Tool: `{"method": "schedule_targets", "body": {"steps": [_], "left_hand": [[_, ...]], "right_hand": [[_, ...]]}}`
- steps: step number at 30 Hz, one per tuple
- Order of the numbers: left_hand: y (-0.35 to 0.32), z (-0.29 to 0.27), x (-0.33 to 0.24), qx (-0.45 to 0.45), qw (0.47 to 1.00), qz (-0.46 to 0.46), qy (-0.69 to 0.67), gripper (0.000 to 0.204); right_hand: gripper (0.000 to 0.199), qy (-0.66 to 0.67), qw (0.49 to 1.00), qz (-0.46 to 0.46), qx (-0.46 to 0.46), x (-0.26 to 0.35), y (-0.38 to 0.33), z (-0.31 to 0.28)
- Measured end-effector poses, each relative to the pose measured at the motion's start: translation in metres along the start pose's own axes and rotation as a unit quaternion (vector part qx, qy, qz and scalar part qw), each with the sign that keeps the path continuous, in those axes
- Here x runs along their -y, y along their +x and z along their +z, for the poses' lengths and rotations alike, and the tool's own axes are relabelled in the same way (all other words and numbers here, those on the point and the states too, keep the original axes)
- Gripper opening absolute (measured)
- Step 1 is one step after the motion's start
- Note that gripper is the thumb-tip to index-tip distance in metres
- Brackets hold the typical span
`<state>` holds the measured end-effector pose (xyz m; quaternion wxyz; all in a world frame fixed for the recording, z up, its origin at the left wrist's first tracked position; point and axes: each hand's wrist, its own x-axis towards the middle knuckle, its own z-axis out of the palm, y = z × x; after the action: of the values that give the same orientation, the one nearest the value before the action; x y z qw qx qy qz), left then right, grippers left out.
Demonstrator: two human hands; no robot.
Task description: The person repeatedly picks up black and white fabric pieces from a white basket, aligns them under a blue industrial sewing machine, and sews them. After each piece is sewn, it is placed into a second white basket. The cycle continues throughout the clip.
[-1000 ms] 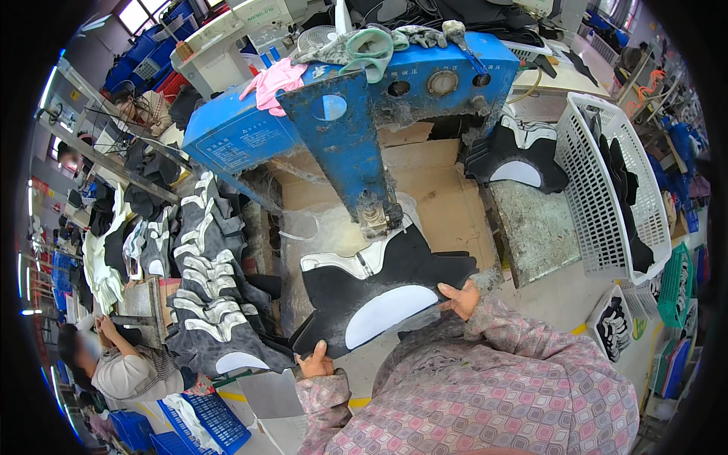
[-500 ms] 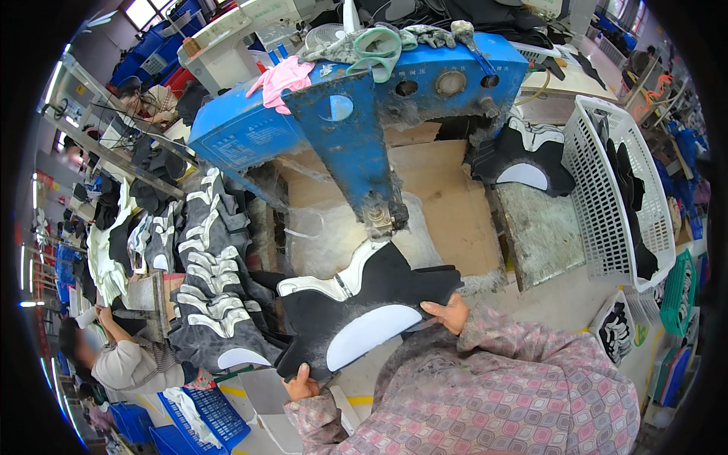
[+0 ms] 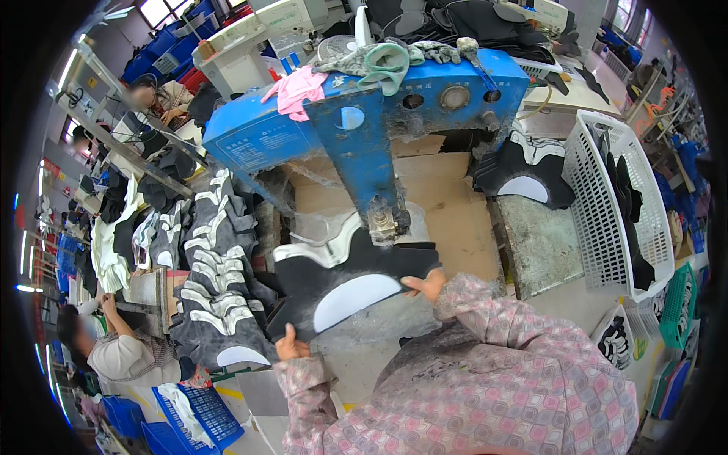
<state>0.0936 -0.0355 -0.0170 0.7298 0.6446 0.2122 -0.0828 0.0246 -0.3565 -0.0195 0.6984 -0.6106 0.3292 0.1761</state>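
Observation:
My left hand [image 3: 291, 346] pinches the near left corner of a black cut fabric piece [image 3: 362, 262], with its thumb up. My right hand [image 3: 427, 285] grips the piece's right end between thumb and fingers. The piece has a white wavy trim along its far left edge and a white half-oval patch [image 3: 356, 302] on its near side. Its far edge lies beneath the metal head [image 3: 385, 221] of a blue machine's arm [image 3: 351, 155]; whether the head touches it I cannot tell.
Overlapping black pieces with white trim [image 3: 216, 265] lie in a long row to the left. At right, similar pieces [image 3: 523, 171] are piled beside a white basket [image 3: 607, 205]. A pink cloth [image 3: 296, 91] and a green-edged glove [image 3: 385, 67] rest on the machine. Another person [image 3: 129, 353] works far left.
Both hands have moved the black piece away from me and slightly left, bringing more of it under the machine's head. The whole view has shifted a little.

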Motion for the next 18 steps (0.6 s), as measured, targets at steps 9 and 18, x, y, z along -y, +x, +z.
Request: {"method": "schedule_targets", "body": {"steps": [9, 18], "left_hand": [[-0.02, 0.0, 0.024, 0.077, 0.996, 0.013, -0.043, 0.02], [0.001, 0.003, 0.019, 0.061, 0.994, -0.069, -0.053, 0.025]], "right_hand": [[0.031, -0.011, 0.997, -0.077, 0.0, -0.046, -0.023, -0.023], [0.037, 0.175, 0.984, 0.015, 0.019, -0.013, 0.005, -0.017]]}}
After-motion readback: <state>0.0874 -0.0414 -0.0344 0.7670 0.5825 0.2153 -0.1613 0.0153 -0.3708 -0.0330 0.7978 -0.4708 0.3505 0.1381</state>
